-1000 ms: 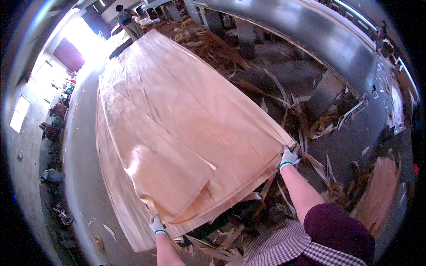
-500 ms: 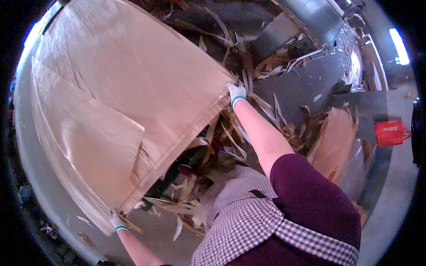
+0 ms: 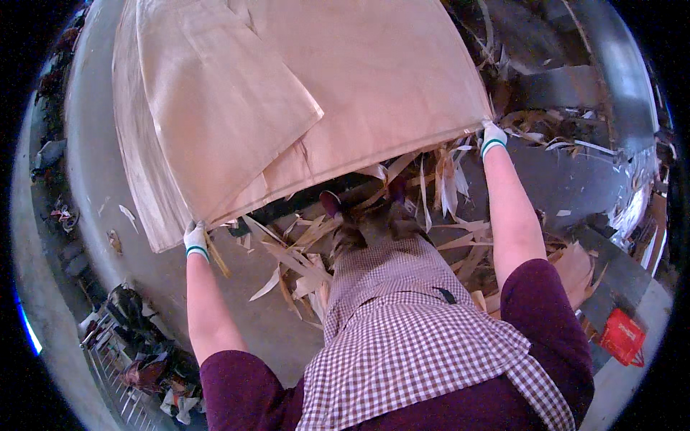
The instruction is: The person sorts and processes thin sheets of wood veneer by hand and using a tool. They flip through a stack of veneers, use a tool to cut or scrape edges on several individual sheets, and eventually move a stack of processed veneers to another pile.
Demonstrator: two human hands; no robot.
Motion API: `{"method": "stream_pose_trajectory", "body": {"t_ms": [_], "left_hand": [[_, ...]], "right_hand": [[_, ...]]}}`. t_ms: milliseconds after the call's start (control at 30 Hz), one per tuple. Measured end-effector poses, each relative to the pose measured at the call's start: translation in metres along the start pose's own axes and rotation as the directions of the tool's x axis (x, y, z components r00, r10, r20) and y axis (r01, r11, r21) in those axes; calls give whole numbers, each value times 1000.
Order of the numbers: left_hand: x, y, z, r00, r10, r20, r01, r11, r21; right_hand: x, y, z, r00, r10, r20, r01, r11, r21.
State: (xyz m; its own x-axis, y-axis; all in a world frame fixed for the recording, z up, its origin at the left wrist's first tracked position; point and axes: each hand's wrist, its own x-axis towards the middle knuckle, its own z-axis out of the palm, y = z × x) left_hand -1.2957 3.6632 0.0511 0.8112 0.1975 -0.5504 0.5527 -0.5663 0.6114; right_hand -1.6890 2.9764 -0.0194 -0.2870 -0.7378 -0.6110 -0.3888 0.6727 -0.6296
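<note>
Large wood sheets (image 3: 366, 79) are held along the near edge by a gloved left hand (image 3: 195, 237) and gloved right hand (image 3: 493, 136), scraps (image 3: 305, 269) strewn over the floor (image 3: 262, 330), a checked apron (image 3: 410, 345) worn over a purple shirt (image 3: 241, 388)

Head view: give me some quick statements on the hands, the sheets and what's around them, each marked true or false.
1. The left hand holds the near edge of the tan sheets. True.
2. The right hand is clear of the sheets. False: the right hand grips them at the near right corner.
3. Both hands wear white gloves. True.
4. The red bag lies to the person's left. False: the red bag is on the right.
5. Torn strips lie on the floor. True.
6. The apron is plain. False: the apron is checked.
</note>
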Motion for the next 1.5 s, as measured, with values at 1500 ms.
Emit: {"method": "stream_pose_trajectory", "body": {"t_ms": [1500], "left_hand": [[4, -134, -25, 967, -56, -248, 157, 899, 408]], "right_hand": [[-437, 182, 19, 324, 1, 946, 907, 284, -311]]}}
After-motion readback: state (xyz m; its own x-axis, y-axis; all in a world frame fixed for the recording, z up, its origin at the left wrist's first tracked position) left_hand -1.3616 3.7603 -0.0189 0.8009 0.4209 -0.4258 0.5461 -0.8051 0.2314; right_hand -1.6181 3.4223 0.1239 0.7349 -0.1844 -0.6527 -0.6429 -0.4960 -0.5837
